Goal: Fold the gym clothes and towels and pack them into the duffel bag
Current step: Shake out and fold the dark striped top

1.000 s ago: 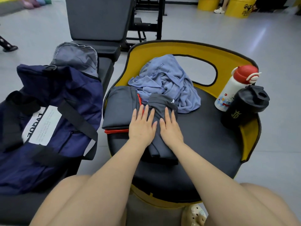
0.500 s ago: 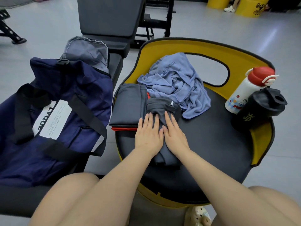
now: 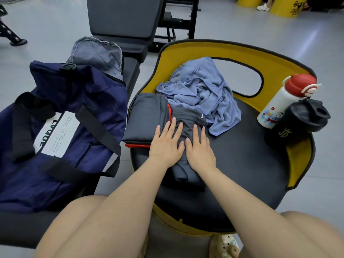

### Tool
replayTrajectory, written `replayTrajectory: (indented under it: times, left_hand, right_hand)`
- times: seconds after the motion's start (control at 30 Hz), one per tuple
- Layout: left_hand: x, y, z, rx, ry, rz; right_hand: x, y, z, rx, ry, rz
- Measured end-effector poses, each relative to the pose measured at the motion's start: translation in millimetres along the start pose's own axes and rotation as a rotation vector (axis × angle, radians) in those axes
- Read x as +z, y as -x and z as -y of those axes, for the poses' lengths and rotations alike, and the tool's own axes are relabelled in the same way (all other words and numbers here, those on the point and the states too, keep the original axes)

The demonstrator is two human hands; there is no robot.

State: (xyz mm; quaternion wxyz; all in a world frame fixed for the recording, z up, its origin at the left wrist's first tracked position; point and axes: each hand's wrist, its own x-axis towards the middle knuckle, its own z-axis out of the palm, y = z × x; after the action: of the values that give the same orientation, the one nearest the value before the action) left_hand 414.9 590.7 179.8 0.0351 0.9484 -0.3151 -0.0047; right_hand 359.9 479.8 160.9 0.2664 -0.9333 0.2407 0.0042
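Observation:
A dark grey garment lies folded into a narrow strip on the black seat of a yellow-backed chair. My left hand and my right hand press flat on it side by side, fingers straight. To its left sits a neatly folded dark grey garment with red trim. A crumpled blue-grey towel is heaped behind both. The navy duffel bag stands on a bench to the left, with its grey-lined flap open at the far end.
A white bottle with a red cap and a black shaker cup stand at the seat's right edge. A black weight bench is behind the bag. Yellow bins stand far back on the grey floor.
Both hands have stayed flat on the grey strip, and have slid slightly along it. The view has shifted a little, so everything sits further right.

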Motion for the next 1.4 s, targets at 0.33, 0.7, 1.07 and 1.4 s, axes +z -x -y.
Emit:
replayTrajectory:
  times: [0.33, 0.7, 1.07, 1.4]
  left_hand:
    - [-18, 15, 5, 0.113, 0.034, -0.109]
    - [-28, 62, 20, 0.436, 0.205, -0.084]
    - [-27, 73, 5, 0.375, 0.155, 0.099]
    - [-35, 56, 3, 0.073, 0.736, -0.021]
  right_hand:
    - [-22, 7, -5, -0.108, 0.036, 0.034]
    - [-56, 47, -22, -0.469, 0.155, 0.051]
    - [-63, 78, -32, -0.598, 0.300, 0.273]
    - [-67, 61, -23, -0.410, -0.057, 0.104]
